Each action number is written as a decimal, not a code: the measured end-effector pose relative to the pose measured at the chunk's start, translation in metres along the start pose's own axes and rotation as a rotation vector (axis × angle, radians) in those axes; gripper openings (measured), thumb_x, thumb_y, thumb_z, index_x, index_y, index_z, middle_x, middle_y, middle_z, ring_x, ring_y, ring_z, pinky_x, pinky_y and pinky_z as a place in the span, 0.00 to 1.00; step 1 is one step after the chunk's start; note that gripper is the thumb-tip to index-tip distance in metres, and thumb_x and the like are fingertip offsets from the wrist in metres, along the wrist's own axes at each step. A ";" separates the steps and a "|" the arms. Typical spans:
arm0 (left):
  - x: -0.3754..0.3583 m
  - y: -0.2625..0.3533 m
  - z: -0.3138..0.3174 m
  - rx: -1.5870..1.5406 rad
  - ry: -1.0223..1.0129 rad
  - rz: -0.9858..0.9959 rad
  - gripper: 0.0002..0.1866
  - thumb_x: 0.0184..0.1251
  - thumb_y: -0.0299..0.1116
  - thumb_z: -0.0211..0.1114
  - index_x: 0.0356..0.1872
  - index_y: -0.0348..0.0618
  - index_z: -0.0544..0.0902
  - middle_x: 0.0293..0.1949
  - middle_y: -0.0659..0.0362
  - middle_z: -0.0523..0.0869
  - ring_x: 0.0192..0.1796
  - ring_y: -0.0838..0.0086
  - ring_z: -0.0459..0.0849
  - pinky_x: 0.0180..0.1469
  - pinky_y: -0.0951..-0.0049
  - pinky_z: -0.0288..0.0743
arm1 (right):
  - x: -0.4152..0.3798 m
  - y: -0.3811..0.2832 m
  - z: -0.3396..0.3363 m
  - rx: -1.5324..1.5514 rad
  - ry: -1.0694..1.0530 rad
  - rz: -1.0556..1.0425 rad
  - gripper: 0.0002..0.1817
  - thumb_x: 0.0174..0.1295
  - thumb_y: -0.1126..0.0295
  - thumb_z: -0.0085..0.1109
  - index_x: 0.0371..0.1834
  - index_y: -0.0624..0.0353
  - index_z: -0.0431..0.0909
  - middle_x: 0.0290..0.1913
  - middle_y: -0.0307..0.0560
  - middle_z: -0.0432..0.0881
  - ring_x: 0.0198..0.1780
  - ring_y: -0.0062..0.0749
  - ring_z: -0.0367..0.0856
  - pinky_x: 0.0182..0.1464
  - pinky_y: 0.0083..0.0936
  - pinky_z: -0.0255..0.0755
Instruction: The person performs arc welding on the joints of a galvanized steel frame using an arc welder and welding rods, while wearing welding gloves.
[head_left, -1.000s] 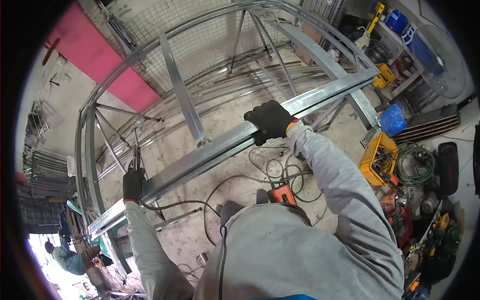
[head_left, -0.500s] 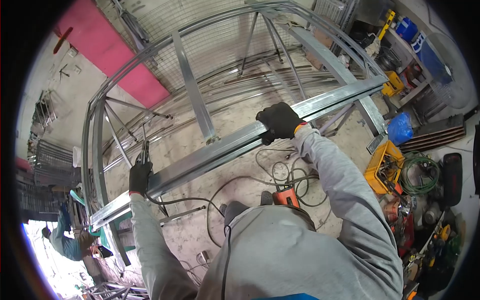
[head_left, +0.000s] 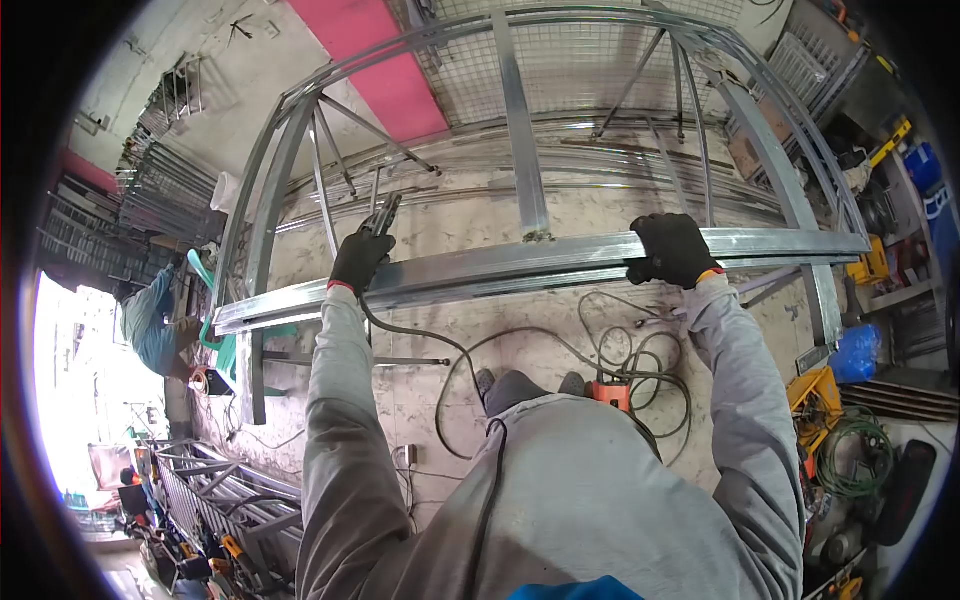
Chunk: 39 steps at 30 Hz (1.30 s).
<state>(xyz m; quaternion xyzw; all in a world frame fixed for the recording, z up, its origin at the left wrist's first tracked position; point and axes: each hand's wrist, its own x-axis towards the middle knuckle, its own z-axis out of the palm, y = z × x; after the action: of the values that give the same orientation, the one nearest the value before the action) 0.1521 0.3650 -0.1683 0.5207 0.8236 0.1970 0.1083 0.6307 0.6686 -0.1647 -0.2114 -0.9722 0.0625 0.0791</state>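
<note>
A long double metal bar [head_left: 480,270] runs across the near side of a large curved metal frame [head_left: 517,120]. My right hand [head_left: 675,250], in a black glove, is wrapped over the bar toward its right end. In its black glove, my left hand [head_left: 362,258] is closed round a clamp-like welding holder [head_left: 381,214] beside the bar's left part. A dark cable [head_left: 420,331] hangs from that holder and runs down toward my body. The centre crossbar meets the double bar between my hands at a rough dark spot.
An orange machine [head_left: 612,395] with coiled cable lies on the floor near my feet. At right are a yellow crate [head_left: 815,398], a blue bag [head_left: 857,353] and a green hose [head_left: 855,455]. Another person [head_left: 152,325] bends at far left. Metal racks [head_left: 215,475] stand lower left.
The view has swung, so the frame appears shifted right and more level. Both hands keep their holds, on the bar and the holder. More of the lower-left racks and tools shows.
</note>
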 end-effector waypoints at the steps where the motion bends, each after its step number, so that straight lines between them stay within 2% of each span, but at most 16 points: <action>1: -0.001 0.006 -0.001 -0.004 -0.002 0.003 0.10 0.63 0.39 0.69 0.38 0.45 0.87 0.28 0.51 0.87 0.31 0.59 0.88 0.35 0.60 0.79 | 0.000 0.001 0.001 0.010 0.019 -0.003 0.37 0.35 0.48 0.86 0.48 0.55 0.84 0.34 0.47 0.87 0.40 0.49 0.88 0.46 0.45 0.80; 3: -0.003 0.017 -0.004 -0.166 -0.009 -0.226 0.18 0.70 0.46 0.63 0.35 0.38 0.86 0.27 0.52 0.85 0.31 0.65 0.85 0.36 0.64 0.74 | -0.002 0.002 0.002 0.010 0.045 -0.012 0.37 0.35 0.47 0.86 0.48 0.54 0.84 0.34 0.47 0.87 0.40 0.49 0.88 0.46 0.44 0.80; 4: -0.002 0.017 -0.004 -0.167 -0.010 -0.225 0.18 0.70 0.46 0.63 0.35 0.38 0.86 0.27 0.52 0.85 0.31 0.65 0.85 0.36 0.64 0.74 | -0.002 0.002 0.003 0.014 0.074 -0.027 0.37 0.35 0.47 0.86 0.48 0.54 0.84 0.34 0.47 0.87 0.40 0.48 0.88 0.46 0.44 0.80; 6: -0.002 0.017 -0.005 -0.251 0.008 -0.244 0.22 0.63 0.50 0.68 0.35 0.35 0.84 0.25 0.58 0.85 0.26 0.74 0.81 0.32 0.67 0.73 | -0.002 0.002 0.002 0.012 0.051 -0.015 0.36 0.35 0.47 0.86 0.47 0.54 0.84 0.34 0.47 0.87 0.40 0.49 0.88 0.46 0.44 0.80; 10: -0.001 0.017 -0.004 -0.283 0.006 -0.359 0.21 0.62 0.49 0.69 0.34 0.36 0.84 0.25 0.57 0.85 0.26 0.73 0.81 0.32 0.67 0.73 | 0.001 -0.005 -0.010 -0.015 -0.064 0.025 0.35 0.39 0.49 0.84 0.48 0.58 0.85 0.39 0.52 0.88 0.43 0.51 0.88 0.48 0.44 0.80; 14: 0.005 -0.014 0.008 -0.197 0.030 -0.138 0.21 0.62 0.49 0.68 0.33 0.35 0.84 0.25 0.57 0.85 0.26 0.72 0.81 0.33 0.67 0.73 | -0.003 -0.002 -0.003 0.000 0.034 -0.025 0.36 0.39 0.49 0.83 0.50 0.59 0.84 0.39 0.53 0.87 0.43 0.52 0.88 0.47 0.44 0.80; 17: 0.005 -0.011 0.008 -0.175 0.030 -0.133 0.21 0.63 0.48 0.68 0.33 0.34 0.84 0.25 0.57 0.84 0.28 0.71 0.83 0.35 0.66 0.75 | -0.004 -0.001 -0.002 -0.014 0.000 0.005 0.35 0.40 0.51 0.83 0.51 0.58 0.83 0.39 0.53 0.87 0.42 0.52 0.87 0.47 0.46 0.80; 21: -0.002 -0.004 0.001 0.065 -0.036 0.038 0.13 0.68 0.40 0.66 0.41 0.40 0.87 0.32 0.52 0.87 0.34 0.63 0.88 0.39 0.62 0.79 | -0.003 -0.002 -0.004 -0.066 -0.030 -0.005 0.37 0.40 0.47 0.83 0.50 0.58 0.82 0.40 0.52 0.87 0.42 0.52 0.87 0.47 0.46 0.79; 23: 0.002 -0.016 0.001 0.341 -0.006 0.273 0.09 0.71 0.36 0.64 0.45 0.48 0.88 0.32 0.49 0.87 0.35 0.56 0.89 0.37 0.58 0.79 | -0.002 0.003 0.002 -0.062 -0.033 -0.015 0.37 0.42 0.42 0.81 0.49 0.57 0.82 0.40 0.52 0.87 0.43 0.52 0.87 0.47 0.47 0.79; 24: 0.006 -0.023 0.004 0.365 0.062 0.426 0.09 0.70 0.36 0.64 0.44 0.48 0.88 0.32 0.49 0.88 0.35 0.55 0.89 0.37 0.57 0.79 | -0.002 0.004 0.004 -0.061 0.051 -0.064 0.37 0.44 0.41 0.80 0.49 0.57 0.82 0.41 0.52 0.87 0.43 0.52 0.87 0.47 0.46 0.79; 26: 0.005 -0.022 0.005 0.144 0.003 0.145 0.16 0.72 0.45 0.64 0.39 0.42 0.87 0.27 0.52 0.85 0.31 0.59 0.85 0.37 0.59 0.75 | -0.006 0.003 0.006 -0.054 0.121 -0.109 0.37 0.47 0.39 0.77 0.50 0.57 0.82 0.42 0.52 0.87 0.44 0.52 0.87 0.47 0.46 0.79; 28: 0.004 -0.012 0.005 0.032 -0.014 -0.011 0.23 0.71 0.53 0.65 0.35 0.39 0.85 0.24 0.55 0.82 0.29 0.65 0.82 0.36 0.61 0.72 | -0.006 0.012 0.017 -0.079 0.146 -0.135 0.37 0.50 0.38 0.75 0.53 0.57 0.81 0.43 0.52 0.87 0.45 0.52 0.87 0.47 0.46 0.79; 29: 0.004 -0.011 0.003 0.005 -0.023 -0.049 0.20 0.71 0.51 0.65 0.36 0.40 0.85 0.25 0.55 0.82 0.30 0.65 0.82 0.37 0.61 0.72 | -0.005 0.011 0.015 -0.110 0.074 -0.087 0.37 0.52 0.39 0.74 0.55 0.57 0.81 0.44 0.53 0.87 0.45 0.53 0.87 0.47 0.46 0.79; 33: 0.003 -0.015 0.001 0.054 -0.064 -0.025 0.11 0.70 0.41 0.65 0.43 0.47 0.86 0.30 0.54 0.84 0.35 0.60 0.84 0.39 0.60 0.74 | -0.006 0.009 0.012 -0.076 0.086 -0.081 0.36 0.52 0.41 0.75 0.55 0.59 0.81 0.42 0.54 0.87 0.44 0.54 0.87 0.46 0.47 0.79; 35: 0.001 -0.022 0.002 0.114 -0.084 -0.005 0.11 0.70 0.34 0.63 0.50 0.51 0.88 0.33 0.50 0.86 0.38 0.54 0.87 0.41 0.56 0.77 | -0.006 0.009 0.014 -0.044 0.174 -0.148 0.36 0.51 0.41 0.75 0.54 0.59 0.82 0.40 0.54 0.87 0.43 0.54 0.87 0.46 0.46 0.79; 39: -0.007 -0.005 -0.002 0.094 -0.062 0.020 0.11 0.70 0.31 0.65 0.50 0.52 0.89 0.34 0.51 0.86 0.36 0.57 0.87 0.39 0.61 0.78 | -0.006 0.002 0.009 0.005 0.142 -0.102 0.37 0.51 0.38 0.74 0.53 0.59 0.82 0.39 0.55 0.86 0.43 0.55 0.86 0.46 0.45 0.77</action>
<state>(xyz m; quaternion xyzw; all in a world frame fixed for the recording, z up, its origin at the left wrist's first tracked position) 0.1497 0.3566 -0.1688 0.5392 0.8230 0.1428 0.1073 0.6351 0.6673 -0.1741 -0.1655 -0.9734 0.0457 0.1516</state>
